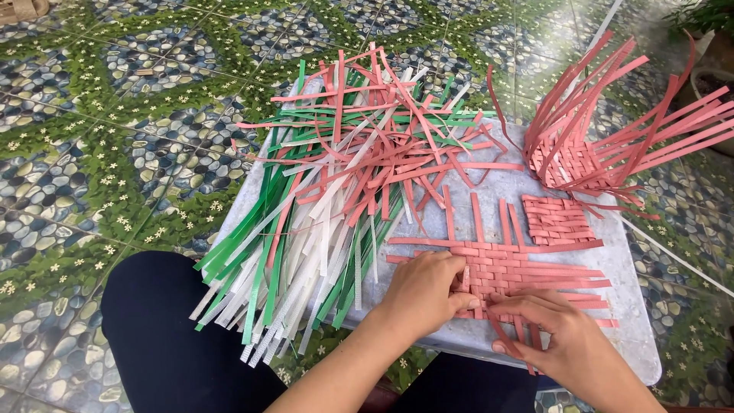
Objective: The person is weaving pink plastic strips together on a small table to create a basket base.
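Head view, looking down on a patterned tile floor (92, 138) with green, blue and white pebble-and-flower motifs. On it stands a low grey table (634, 336) with rounded corners, seen from the sitter's side; the person's dark-clothed knees (160, 336) frame its near edge. The left half of the table carries a large loose heap of plastic strips (336, 176) in green, white and salmon pink, the long ends fanning over the near edge toward the left knee. At the far right corner sits a partly woven pink basket (581, 164), its unwoven strips rising and spreading outward. Just in front of it lies a small square woven pink mat (558, 220). Nearer still, touching that mat's lower edge, lies the flat pink weave in progress (508, 268), with free strips projecting upward and to the right. The left hand (424, 294) rests on the weave's near left part, its grip narrow, thumb and fingers pinching a strip end. The right hand (562, 344) lies at the weave's near edge, fingers curled in a narrow grip on pink strips there.
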